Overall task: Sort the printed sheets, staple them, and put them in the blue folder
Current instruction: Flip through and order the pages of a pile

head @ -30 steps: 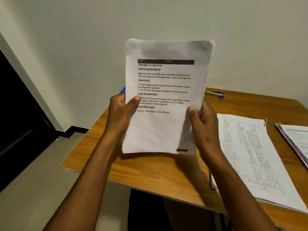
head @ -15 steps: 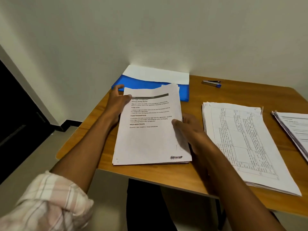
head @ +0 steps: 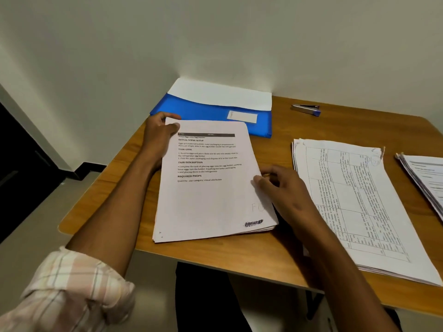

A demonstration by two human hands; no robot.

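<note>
So the left hand [head: 159, 133] has its thumb hooked over the top-left corner of the stack of printed sheets [head: 211, 195], with the other fingers curled round behind that corner, so it's pinching the paper there. The right hand [head: 285, 190] sits at the stack's right edge about halfway down, fingers loosely bent with the tips touching the edge; can't tell whether it's actually gripping a page or just resting against it.

The stack itself lies flat on the wooden table [head: 251, 257] between the two hands, tilted a bit clockwise. Top page is white with a dark bar across the header and bold headings: INITIAL SCENE SETUP, TASK GOAL, TASK DESCRIPTION, REQUIRED PROPS. There's a black scribble at the bottom-right corner and some faint pencil letters just above it. The bottom edges of the pages fan out slightly, not squared up.

Just past the left fingertips, toward the wall, is the blue folder [head: 203, 109], lying open with its white flap leaning against the wall and a small white label on the front. Beyond the right hand, over by the wall, there's a stapler [head: 305, 109], well apart from everything. Just beside the right hand on its outer side is a second pile of sheets [head: 359, 207] printed with tables, and further out a third pile [head: 426, 178] cut off by the frame edge. A plaid sleeve [head: 69, 291] is rolled up on the left arm.
</note>
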